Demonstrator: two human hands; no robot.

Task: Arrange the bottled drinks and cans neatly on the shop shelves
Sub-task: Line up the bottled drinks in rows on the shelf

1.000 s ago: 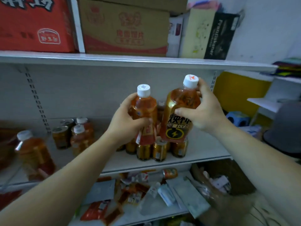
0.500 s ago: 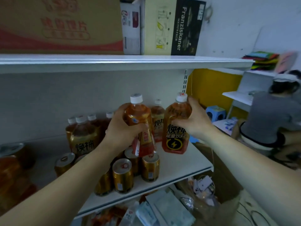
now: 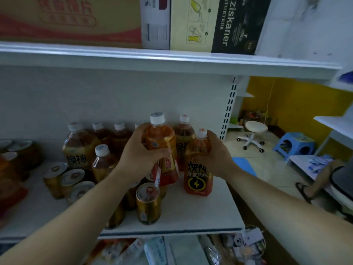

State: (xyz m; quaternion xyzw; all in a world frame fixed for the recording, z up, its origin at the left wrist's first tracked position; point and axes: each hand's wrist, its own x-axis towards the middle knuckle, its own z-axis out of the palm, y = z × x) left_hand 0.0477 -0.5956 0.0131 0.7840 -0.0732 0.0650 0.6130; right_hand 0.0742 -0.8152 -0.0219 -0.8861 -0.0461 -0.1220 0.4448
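Left fingers grip one red-label bottle — right fingers grip one lightning-label bottle — two held.

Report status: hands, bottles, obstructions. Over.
Left hand grips red-label bottle, off the shelf. Right hand grips lightning-label bottle, low over shelf. Gold cans crowd under red-label bottle.

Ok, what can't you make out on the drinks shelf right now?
Head view only.
- Red-label bottle: base hidden by the left hand and a gold can.
- Lightning-label bottle: whether it stands on the shelf is unclear under the right hand.
- Far-left drinks: blurred, cut by the edge.
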